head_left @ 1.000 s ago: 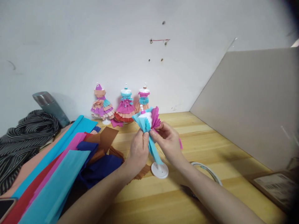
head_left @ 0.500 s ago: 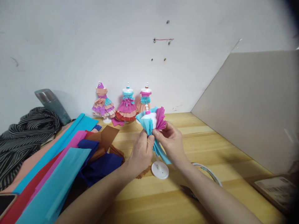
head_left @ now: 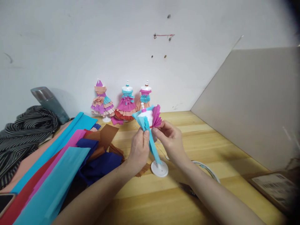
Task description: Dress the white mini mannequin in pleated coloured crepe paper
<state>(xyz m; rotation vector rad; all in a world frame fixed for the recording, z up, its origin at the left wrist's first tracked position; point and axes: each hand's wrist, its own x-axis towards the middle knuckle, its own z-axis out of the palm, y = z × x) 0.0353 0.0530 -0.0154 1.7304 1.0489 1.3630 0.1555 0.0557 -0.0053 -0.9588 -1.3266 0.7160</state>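
The head view showed a small white mannequin (head_left: 149,119) above the table (head_left: 187,132), between the two hands and in front of three dressed mannequins (head_left: 127,104) by the wall. Its long axis leaned: the knobbed neck pointed up, slightly left and away from the person, while the round base (head_left: 159,169) lay lower, to the right and nearer. Whether the base touched the table could not be told.

The left hand (head_left: 138,147) had its grip closed at the waist, thumb pressing gathered light-blue paper (head_left: 142,121) against the body; a strip of that blue hung down along the stand to the base. The right hand (head_left: 172,137) pinched the lower end of a pink pleated fan (head_left: 156,116), which spread upward beside the torso.

Left of the hands lay dark-blue paper (head_left: 103,167), brown paper (head_left: 109,136) and long coloured sheets (head_left: 55,178). A pale ring (head_left: 207,168) sat partly behind the right forearm.
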